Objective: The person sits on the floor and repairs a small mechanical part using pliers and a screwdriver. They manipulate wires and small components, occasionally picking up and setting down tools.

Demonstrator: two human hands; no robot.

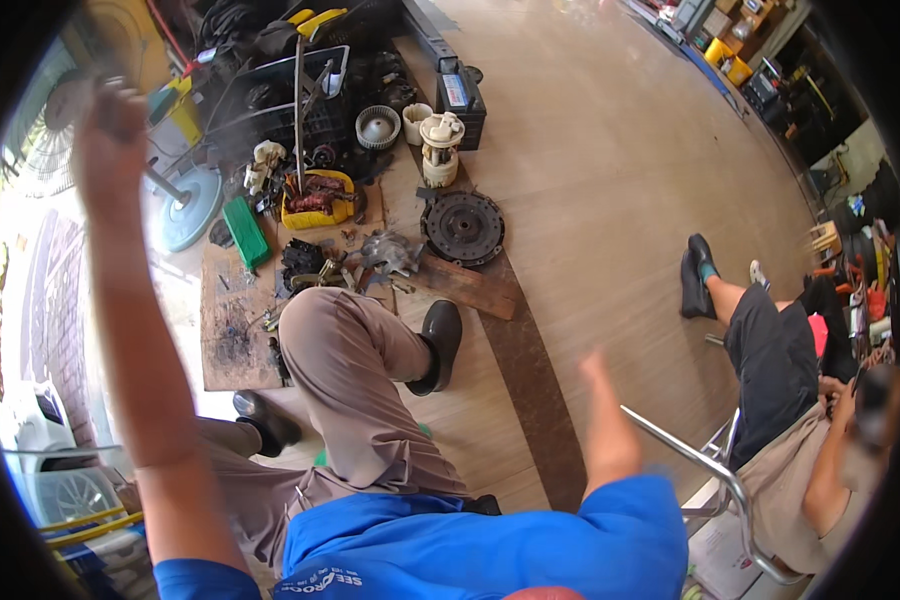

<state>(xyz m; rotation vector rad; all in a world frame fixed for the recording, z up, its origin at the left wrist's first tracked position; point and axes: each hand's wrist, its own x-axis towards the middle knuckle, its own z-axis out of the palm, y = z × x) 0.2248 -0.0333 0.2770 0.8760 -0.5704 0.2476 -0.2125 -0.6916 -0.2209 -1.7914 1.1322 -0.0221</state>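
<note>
My left hand [110, 145] is raised high at the far left, its arm stretched forward. The fingers look curled closed, but blur hides what they hold, if anything. Behind it stands a fan with a pale round base [191, 208]. At the right, my right arm [610, 430] is bent and smeared by motion, and its fingers cannot be made out. Below and between my arms, my knees in tan trousers face a low board [232, 345] with worn parts on it. A yellow tray [335, 212] of reddish-brown parts and a green box [246, 231] sit there, apart from both hands.
A clutch disc [464, 228], a wood block [467, 285], a white fuel pump [441, 150], a blower wheel [378, 127] and a black battery [462, 105] stand ahead. A black crate [325, 120] is behind them. At right, a person in dark shorts [775, 350] sits beside a metal-framed chair [705, 458].
</note>
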